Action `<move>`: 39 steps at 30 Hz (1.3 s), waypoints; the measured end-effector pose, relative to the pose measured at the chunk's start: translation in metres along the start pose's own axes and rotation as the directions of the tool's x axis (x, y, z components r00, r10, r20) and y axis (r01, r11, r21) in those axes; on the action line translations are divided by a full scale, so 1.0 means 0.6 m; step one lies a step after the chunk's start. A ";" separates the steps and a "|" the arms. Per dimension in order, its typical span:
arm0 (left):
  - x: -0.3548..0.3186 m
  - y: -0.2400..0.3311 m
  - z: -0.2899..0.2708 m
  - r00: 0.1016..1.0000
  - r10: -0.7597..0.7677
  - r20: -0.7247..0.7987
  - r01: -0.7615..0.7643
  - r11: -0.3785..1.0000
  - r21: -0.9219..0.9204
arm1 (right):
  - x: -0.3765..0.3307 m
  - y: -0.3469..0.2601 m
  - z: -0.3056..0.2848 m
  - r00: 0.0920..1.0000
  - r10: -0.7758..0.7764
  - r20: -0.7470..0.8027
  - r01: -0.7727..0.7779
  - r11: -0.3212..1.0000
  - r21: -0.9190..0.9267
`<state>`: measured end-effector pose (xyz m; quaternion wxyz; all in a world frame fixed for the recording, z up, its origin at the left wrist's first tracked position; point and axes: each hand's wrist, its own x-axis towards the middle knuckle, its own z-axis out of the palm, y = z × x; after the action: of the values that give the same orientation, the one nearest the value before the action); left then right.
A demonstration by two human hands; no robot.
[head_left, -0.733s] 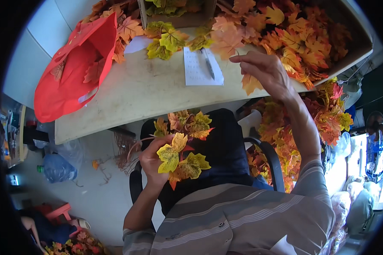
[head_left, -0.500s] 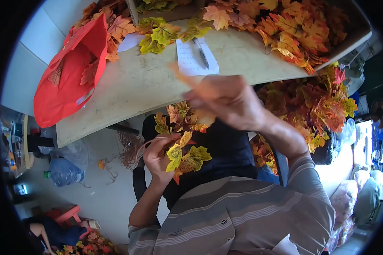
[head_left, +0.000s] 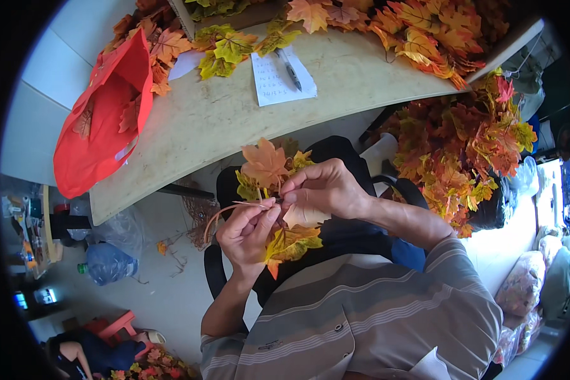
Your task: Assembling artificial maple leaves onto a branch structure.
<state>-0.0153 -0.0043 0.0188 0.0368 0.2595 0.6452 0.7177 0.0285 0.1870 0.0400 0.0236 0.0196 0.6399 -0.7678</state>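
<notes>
Both my hands meet above my lap, just off the table's near edge. My left hand [head_left: 246,237] pinches a thin brown stem [head_left: 216,218] that curves out to its left. Thumb and forefinger of my right hand [head_left: 328,190] are closed beside the left fingertips, on the stem of an orange artificial maple leaf [head_left: 264,163]. Further yellow-green and orange leaves [head_left: 292,244] hang below and behind the fingers. The exact joint between the stems is hidden by my fingertips.
On the table [head_left: 190,126] lie a paper sheet [head_left: 275,88] with a pen [head_left: 289,69], a red bag [head_left: 101,126] and heaps of artificial leaves [head_left: 430,38]. A leaf garland [head_left: 462,158] hangs at the right. A large plastic bottle [head_left: 109,261] stands on the floor; another person [head_left: 85,351] sits lower left.
My right hand, blurred over the table edge with an orange leaf, has come down to the left hand. That leaf now stands above the joined fingertips.
</notes>
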 end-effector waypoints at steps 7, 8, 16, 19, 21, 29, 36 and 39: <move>-0.006 0.007 -0.001 0.972 -0.223 0.069 0.231 0.962 -0.147 | -0.005 0.019 -0.002 0.997 0.039 0.069 -0.053 0.974 0.220; -0.005 0.010 -0.001 0.971 -0.228 0.068 0.236 0.961 -0.146 | -0.005 0.020 -0.004 0.995 0.065 0.071 -0.079 0.971 0.226; -0.004 0.010 -0.003 0.909 -0.389 0.149 0.416 0.869 -0.267 | -0.003 0.035 -0.007 0.992 0.089 0.093 -0.111 0.957 0.269; -0.004 0.000 -0.009 0.903 -0.393 0.174 0.428 0.858 -0.284 | -0.005 0.037 -0.010 0.990 0.099 0.097 -0.119 0.966 0.231; -0.010 -0.015 -0.015 0.908 -0.375 0.185 0.416 0.855 -0.308 | -0.007 0.033 -0.009 0.988 0.119 0.100 -0.136 0.971 0.197; -0.014 -0.016 -0.018 0.904 -0.358 0.232 0.414 0.867 -0.276 | -0.017 0.022 -0.005 0.995 -0.030 0.091 0.021 0.995 0.094; -0.013 -0.019 -0.021 0.895 -0.373 0.245 0.427 0.875 -0.228 | -0.019 0.012 -0.008 0.978 -0.185 0.091 0.194 0.975 -0.107; -0.008 -0.007 -0.014 0.905 -0.360 0.229 0.406 0.890 -0.208 | -0.021 -0.001 -0.010 0.968 -0.227 0.111 0.250 0.925 -0.286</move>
<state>-0.0160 -0.0130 0.0129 0.2700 0.1851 0.5815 0.7448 0.0410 0.1932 0.0401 -0.0433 -0.0911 0.7444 -0.6601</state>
